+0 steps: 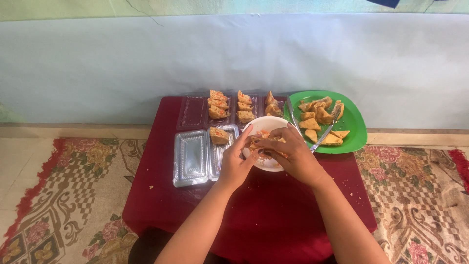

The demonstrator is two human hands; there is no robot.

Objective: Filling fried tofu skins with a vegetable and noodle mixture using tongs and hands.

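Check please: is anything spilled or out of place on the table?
Yes, slightly: small crumbs lie scattered on the red table, left and right of the arms. Nothing else stands out.

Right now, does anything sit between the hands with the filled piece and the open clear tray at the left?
Nothing visible does. Both the left hand and right hand hold the filled piece over the white bowl. The clear tray lies beside the left hand, with one piece already in its right half.

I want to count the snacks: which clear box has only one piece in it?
The near clear box, just left of the white bowl by the left hand. It holds one filled piece; the far boxes hold several.
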